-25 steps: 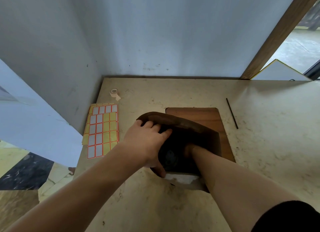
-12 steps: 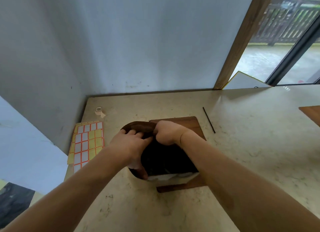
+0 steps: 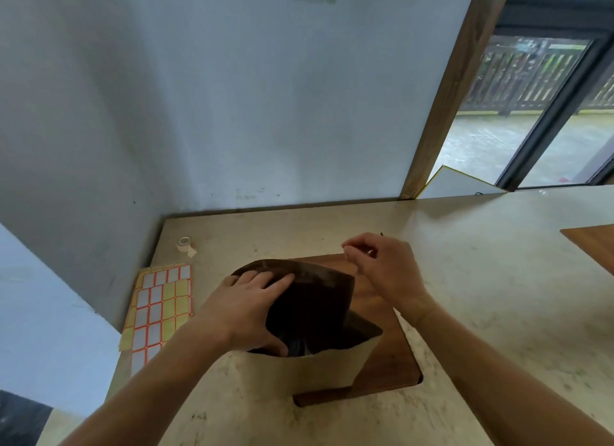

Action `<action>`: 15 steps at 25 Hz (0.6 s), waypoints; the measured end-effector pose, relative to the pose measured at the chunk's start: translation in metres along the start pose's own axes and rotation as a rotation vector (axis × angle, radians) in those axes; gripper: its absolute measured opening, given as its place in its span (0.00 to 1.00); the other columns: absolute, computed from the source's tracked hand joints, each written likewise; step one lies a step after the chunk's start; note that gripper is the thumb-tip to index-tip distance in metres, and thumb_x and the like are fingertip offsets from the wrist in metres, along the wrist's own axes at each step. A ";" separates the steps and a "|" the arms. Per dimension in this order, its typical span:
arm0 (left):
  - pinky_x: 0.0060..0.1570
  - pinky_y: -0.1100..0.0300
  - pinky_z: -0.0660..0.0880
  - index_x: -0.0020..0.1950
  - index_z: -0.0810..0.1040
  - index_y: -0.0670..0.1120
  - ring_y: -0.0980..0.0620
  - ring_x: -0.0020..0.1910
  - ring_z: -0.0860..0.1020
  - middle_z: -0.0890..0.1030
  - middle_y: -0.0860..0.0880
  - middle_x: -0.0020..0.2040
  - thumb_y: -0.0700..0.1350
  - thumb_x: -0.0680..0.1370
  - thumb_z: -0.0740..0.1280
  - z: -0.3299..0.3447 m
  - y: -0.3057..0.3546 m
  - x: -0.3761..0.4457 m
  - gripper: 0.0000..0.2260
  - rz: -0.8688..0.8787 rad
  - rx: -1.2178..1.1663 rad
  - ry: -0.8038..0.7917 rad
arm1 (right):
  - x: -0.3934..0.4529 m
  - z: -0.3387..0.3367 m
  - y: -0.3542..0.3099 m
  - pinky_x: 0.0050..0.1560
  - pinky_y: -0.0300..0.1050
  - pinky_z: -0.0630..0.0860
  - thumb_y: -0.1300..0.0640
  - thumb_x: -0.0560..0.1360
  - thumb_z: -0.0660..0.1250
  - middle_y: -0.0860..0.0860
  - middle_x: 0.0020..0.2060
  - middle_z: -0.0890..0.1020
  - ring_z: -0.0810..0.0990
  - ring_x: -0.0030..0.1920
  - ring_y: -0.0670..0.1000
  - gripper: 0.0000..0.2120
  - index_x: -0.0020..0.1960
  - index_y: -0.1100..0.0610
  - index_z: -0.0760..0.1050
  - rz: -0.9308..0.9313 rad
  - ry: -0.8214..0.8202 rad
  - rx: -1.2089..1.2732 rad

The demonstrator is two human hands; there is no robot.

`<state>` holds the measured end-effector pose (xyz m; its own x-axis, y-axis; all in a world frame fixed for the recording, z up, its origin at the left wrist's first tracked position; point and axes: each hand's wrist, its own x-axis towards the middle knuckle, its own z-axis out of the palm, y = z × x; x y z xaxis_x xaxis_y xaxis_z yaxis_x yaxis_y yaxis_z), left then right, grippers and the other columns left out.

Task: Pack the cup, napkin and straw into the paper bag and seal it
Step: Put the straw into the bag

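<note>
Off to the left of the gripping hand there's a stack of yellow sticker sheets with orange-bordered white labels lying flat on the beige marbled countertop, and up beyond that a small roll of pale tape near the wall. The left hand is clamped on the brown paper bag, fingers over the top edge and thumb pressed at the open mouth lower down, so it's pinching the left side of the bag. The bag stands on a dark wooden board set into the counter, mouth facing the camera; too dark inside to tell what's in it. Just right of the bag, the right hand hovers above the board with fingers loosely curled, holding nothing, not touching the bag. A thin black straw barely peeks out behind that hand.
</note>
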<state>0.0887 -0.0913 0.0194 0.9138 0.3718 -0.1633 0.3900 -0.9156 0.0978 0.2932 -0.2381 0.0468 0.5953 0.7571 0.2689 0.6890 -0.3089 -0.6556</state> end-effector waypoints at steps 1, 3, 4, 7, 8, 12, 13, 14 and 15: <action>0.73 0.49 0.45 0.76 0.41 0.62 0.50 0.76 0.49 0.54 0.54 0.78 0.72 0.63 0.67 0.000 0.000 0.001 0.51 0.002 -0.006 0.005 | 0.004 0.003 0.012 0.44 0.29 0.73 0.54 0.75 0.70 0.42 0.40 0.84 0.79 0.38 0.37 0.06 0.51 0.51 0.83 0.027 0.049 -0.003; 0.72 0.49 0.43 0.75 0.39 0.63 0.49 0.76 0.48 0.53 0.53 0.79 0.73 0.63 0.67 0.002 0.000 0.003 0.51 0.005 -0.009 0.008 | 0.015 0.008 0.039 0.42 0.30 0.72 0.53 0.75 0.70 0.44 0.41 0.85 0.80 0.38 0.39 0.06 0.50 0.51 0.84 0.071 0.105 -0.042; 0.72 0.49 0.42 0.75 0.38 0.63 0.49 0.76 0.47 0.52 0.53 0.79 0.73 0.63 0.67 0.002 0.000 0.003 0.51 0.006 -0.006 0.005 | 0.021 0.011 0.053 0.42 0.32 0.72 0.52 0.76 0.69 0.44 0.42 0.85 0.80 0.39 0.41 0.06 0.49 0.50 0.83 0.100 0.115 -0.078; 0.71 0.50 0.40 0.75 0.36 0.64 0.49 0.76 0.45 0.50 0.54 0.79 0.74 0.63 0.66 0.004 0.000 0.008 0.52 -0.004 0.003 0.007 | 0.035 0.022 0.107 0.45 0.40 0.76 0.49 0.76 0.67 0.46 0.46 0.85 0.81 0.43 0.46 0.07 0.51 0.47 0.82 0.274 0.082 -0.224; 0.71 0.50 0.39 0.74 0.35 0.65 0.50 0.76 0.44 0.49 0.54 0.79 0.74 0.62 0.66 0.004 0.000 0.011 0.52 -0.011 0.004 0.003 | 0.039 0.027 0.129 0.48 0.43 0.77 0.49 0.76 0.65 0.47 0.49 0.85 0.81 0.47 0.49 0.09 0.53 0.47 0.81 0.374 0.059 -0.268; 0.70 0.52 0.36 0.69 0.26 0.68 0.52 0.76 0.39 0.45 0.55 0.79 0.78 0.59 0.64 0.004 0.000 0.011 0.55 -0.027 -0.001 -0.026 | 0.047 0.052 0.204 0.54 0.49 0.76 0.47 0.76 0.62 0.52 0.60 0.79 0.78 0.58 0.55 0.18 0.63 0.49 0.76 0.652 -0.096 -0.402; 0.69 0.53 0.35 0.68 0.25 0.69 0.55 0.74 0.37 0.43 0.55 0.79 0.79 0.58 0.63 0.005 0.000 0.011 0.55 -0.026 -0.008 -0.037 | 0.050 0.059 0.219 0.54 0.49 0.76 0.47 0.76 0.62 0.53 0.61 0.78 0.78 0.59 0.55 0.19 0.65 0.50 0.74 0.666 -0.129 -0.434; 0.69 0.54 0.34 0.68 0.25 0.69 0.57 0.73 0.35 0.41 0.57 0.78 0.79 0.56 0.62 0.006 -0.001 0.011 0.55 -0.026 -0.015 -0.051 | 0.054 0.065 0.231 0.53 0.49 0.76 0.46 0.77 0.62 0.53 0.61 0.77 0.77 0.59 0.55 0.19 0.66 0.51 0.73 0.669 -0.146 -0.457; 0.68 0.56 0.32 0.68 0.25 0.69 0.59 0.70 0.32 0.38 0.58 0.77 0.80 0.55 0.61 0.006 -0.001 0.010 0.56 -0.031 -0.026 -0.065 | 0.059 0.071 0.242 0.53 0.50 0.76 0.45 0.77 0.62 0.54 0.61 0.76 0.77 0.59 0.56 0.20 0.66 0.52 0.73 0.667 -0.156 -0.475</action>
<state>0.0968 -0.0872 0.0120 0.8926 0.3881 -0.2296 0.4211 -0.8994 0.1169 0.4658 -0.2279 -0.1460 0.9003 0.3898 -0.1937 0.3343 -0.9042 -0.2658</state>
